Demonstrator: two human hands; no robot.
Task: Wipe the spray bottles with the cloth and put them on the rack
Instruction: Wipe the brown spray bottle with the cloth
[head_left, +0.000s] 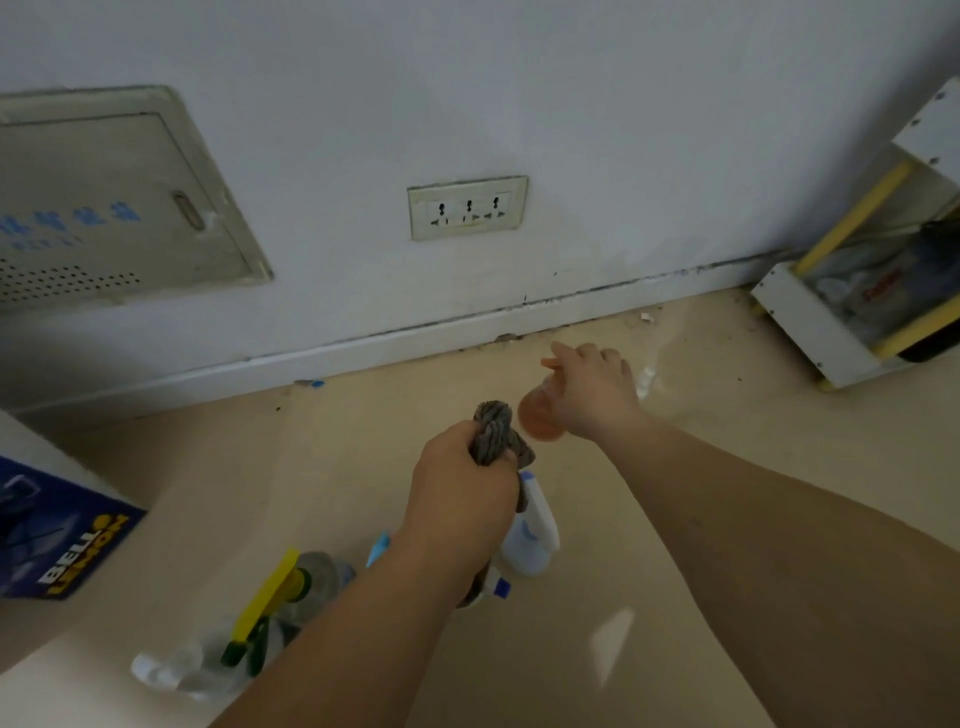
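My right hand (592, 392) grips an orange spray bottle (537, 418) from above, holding it in the air over the beige floor. Just left of it, my left hand (462, 478) holds a bunched grey cloth (496, 434) close to the bottle's side. Beneath my left wrist a white spray bottle (535, 535) with blue trim lies on the floor. A clear bottle with a yellow and green trigger (270, 603) lies at the lower left. The white rack (852, 270) with yellow bars stands at the far right against the wall.
The white wall ahead carries a socket plate (467, 208) and a metal access panel (119, 202). A blue printed box (57, 540) sits at the left edge. Small debris lies along the skirting board.
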